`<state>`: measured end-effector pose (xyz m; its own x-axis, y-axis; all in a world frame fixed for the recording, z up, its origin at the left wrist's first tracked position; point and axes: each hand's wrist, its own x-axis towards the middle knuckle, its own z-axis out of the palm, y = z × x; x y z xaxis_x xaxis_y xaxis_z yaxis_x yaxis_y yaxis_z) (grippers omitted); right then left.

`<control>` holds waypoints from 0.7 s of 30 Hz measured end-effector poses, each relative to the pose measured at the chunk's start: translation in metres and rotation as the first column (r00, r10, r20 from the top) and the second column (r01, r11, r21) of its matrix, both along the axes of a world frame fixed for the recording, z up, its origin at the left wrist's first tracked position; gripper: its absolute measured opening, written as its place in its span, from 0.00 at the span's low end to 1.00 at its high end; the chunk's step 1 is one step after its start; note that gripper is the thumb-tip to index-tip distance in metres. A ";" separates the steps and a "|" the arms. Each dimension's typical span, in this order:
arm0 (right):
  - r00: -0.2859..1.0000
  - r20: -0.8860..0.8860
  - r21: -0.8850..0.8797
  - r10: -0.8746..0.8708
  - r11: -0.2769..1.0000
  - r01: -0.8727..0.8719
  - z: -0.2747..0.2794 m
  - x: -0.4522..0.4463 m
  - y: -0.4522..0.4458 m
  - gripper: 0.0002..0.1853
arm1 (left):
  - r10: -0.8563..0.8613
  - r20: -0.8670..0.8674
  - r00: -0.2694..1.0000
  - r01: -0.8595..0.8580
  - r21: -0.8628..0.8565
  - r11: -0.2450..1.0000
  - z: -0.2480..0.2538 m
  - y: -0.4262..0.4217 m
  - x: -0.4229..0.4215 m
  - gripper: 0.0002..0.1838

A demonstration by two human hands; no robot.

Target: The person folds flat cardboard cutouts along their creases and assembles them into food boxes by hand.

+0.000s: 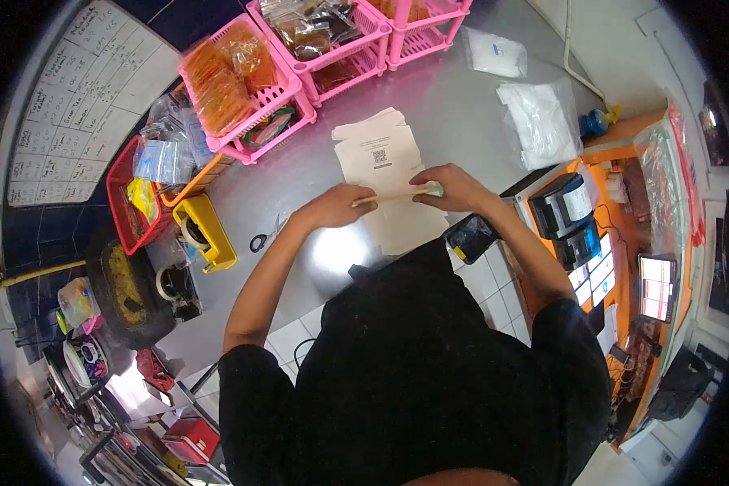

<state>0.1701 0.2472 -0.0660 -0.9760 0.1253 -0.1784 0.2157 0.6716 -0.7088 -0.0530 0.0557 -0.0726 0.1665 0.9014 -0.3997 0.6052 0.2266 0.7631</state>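
Observation:
A flat, pale cardboard box blank (378, 146) with a printed QR code lies on the metal table, its tabbed end away from me. A raised fold or edge crosses its middle, and the lower panel reaches the table's near edge. My left hand (338, 206) grips the left end of that fold, fingers closed. At the right end my right hand (449, 189) pinches it, with a small greenish bit showing by the fingertips. Black-handled scissors (261, 241) rest left of my left forearm. A black phone-like device (471, 238) sits right of the cardboard, near my right forearm.
Pink baskets (308, 79) with packaged food stand at the back. Clear bags of white items (537, 123) lie back right. Left are a red basket (128, 219), a yellow tape dispenser (219, 251) and a black bin-like container (125, 287). Black machines (565, 215) stand right.

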 end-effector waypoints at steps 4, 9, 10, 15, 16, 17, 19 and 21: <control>0.992 -0.125 0.149 0.032 0.989 -0.013 0.031 0.022 -0.038 0.13 | -0.008 -0.299 0.954 0.123 0.369 0.921 -0.002 -0.026 0.030 0.18; 0.992 -0.099 0.231 0.073 0.972 -0.048 0.014 0.039 -0.066 0.10 | 0.047 -0.232 0.972 0.079 0.501 0.862 0.005 -0.050 0.069 0.08; 0.994 -0.089 0.230 0.070 0.972 -0.048 0.008 0.039 -0.068 0.10 | 0.058 -0.206 0.977 0.047 0.470 0.881 -0.001 -0.050 0.071 0.08; 0.994 0.100 0.054 0.032 0.998 -0.037 -0.044 0.025 -0.058 0.11 | 0.143 -0.049 0.988 -0.129 0.223 0.966 -0.035 -0.036 0.064 0.08; 0.993 0.112 0.026 0.036 0.999 -0.040 -0.049 0.021 -0.055 0.12 | 0.111 -0.058 0.992 -0.102 0.148 0.984 -0.036 -0.031 0.062 0.08; 0.981 0.180 0.018 0.072 0.997 -0.076 -0.053 0.020 -0.055 0.13 | 0.078 -0.067 0.995 -0.074 0.072 0.995 -0.037 -0.027 0.059 0.08; 0.940 0.309 0.002 0.142 0.989 -0.150 -0.050 0.012 -0.053 0.16 | -0.013 -0.110 0.994 0.019 0.045 0.999 -0.039 -0.026 0.056 0.09; 0.959 0.260 -0.042 0.110 0.994 -0.103 -0.033 0.011 -0.049 0.19 | -0.058 -0.112 0.992 0.069 0.098 0.993 -0.025 -0.031 0.056 0.12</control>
<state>0.1813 0.1985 -0.0986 -0.9023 0.0143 -0.4309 0.3242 0.6814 -0.6562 0.0028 0.0252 -0.0974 0.1855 0.9270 -0.3260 0.6968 0.1098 0.7088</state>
